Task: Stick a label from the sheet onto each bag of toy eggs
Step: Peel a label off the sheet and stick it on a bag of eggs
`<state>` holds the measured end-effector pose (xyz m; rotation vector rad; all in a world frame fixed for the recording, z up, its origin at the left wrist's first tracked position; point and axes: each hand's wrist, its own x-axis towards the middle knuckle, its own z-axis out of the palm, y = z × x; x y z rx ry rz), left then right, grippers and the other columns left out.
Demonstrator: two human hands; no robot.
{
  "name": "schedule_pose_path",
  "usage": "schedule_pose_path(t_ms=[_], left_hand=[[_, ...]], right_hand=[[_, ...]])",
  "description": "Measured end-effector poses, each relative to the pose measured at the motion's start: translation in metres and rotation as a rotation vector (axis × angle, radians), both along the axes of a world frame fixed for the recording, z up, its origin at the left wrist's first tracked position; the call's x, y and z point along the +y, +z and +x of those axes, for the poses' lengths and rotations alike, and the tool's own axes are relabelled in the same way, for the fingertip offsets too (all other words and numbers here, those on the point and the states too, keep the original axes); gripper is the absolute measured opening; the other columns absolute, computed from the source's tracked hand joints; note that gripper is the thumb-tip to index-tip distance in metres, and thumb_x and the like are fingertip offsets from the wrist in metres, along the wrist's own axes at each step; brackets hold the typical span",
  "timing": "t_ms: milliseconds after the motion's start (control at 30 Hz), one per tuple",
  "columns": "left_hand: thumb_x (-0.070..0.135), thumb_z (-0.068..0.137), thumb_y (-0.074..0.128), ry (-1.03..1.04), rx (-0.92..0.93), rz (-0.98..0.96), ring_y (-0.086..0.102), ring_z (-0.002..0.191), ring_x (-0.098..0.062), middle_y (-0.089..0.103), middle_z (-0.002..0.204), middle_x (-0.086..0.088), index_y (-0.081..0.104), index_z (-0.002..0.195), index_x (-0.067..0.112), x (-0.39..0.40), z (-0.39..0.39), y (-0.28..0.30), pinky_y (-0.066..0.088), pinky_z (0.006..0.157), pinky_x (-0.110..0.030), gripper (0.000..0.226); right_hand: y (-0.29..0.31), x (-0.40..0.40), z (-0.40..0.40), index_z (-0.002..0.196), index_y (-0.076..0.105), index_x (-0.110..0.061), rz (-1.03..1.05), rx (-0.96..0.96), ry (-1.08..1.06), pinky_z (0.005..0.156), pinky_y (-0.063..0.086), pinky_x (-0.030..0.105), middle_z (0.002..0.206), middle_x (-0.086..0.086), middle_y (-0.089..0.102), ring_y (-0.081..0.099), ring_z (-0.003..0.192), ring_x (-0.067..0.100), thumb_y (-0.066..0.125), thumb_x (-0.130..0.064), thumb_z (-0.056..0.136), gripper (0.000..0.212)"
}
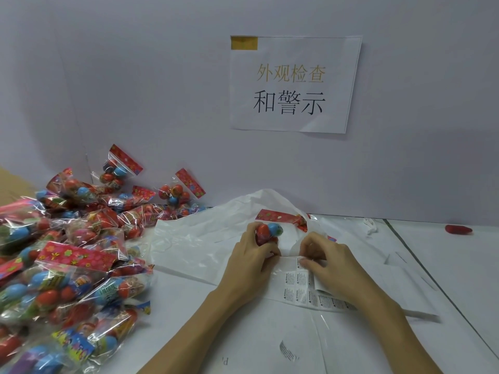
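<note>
Bag of toy eggs gripped in left hand mid-tabletop beside label sheet, presumably for quick transfer, while right hand fingers pinch a label at its far edge.

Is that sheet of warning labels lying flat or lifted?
Mostly flat: the white sheet of printed warning labels lies on the table, the right hand pinching its top edge.
</note>
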<state>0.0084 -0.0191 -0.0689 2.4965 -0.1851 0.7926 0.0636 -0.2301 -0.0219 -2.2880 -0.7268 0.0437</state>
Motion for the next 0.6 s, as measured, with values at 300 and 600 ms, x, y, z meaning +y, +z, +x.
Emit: schedule_pose_path(t_ms=[300, 600], left_hand=[[0.031, 0.097, 0.071, -0.008, 0.010, -0.032, 0.051, 0.111, -0.018, 0.036, 0.137, 0.008, 0.071, 0.098, 0.023, 0.0001, -0.0010, 0.0018, 0.054, 0.093, -0.035, 0.008], [0.032, 0.097, 0.072, 0.010, 0.036, -0.024, 0.051, 0.107, -0.015, 0.034, 0.137, 0.009, 0.071, 0.099, 0.025, 0.0018, 0.0014, -0.0017, 0.056, 0.092, -0.035, 0.008]], right_hand=[[-0.0012, -0.0005, 0.0007, 0.098, 0.073, -0.037, -0.025, -0.007, 0.038, 0.092, 0.056, 0.017, 0.095, -0.020, 0.074, 0.069, 0.095, -0.005, 0.073, -0.015, 0.096, 0.022], [0.0005, -0.0021, 0.0011, 0.097, 0.066, -0.037, 0.006, -0.020, 0.019, 0.082, 0.051, 0.007, 0.095, -0.017, 0.076, 0.069, 0.092, -0.007, 0.074, -0.017, 0.096, 0.021]])
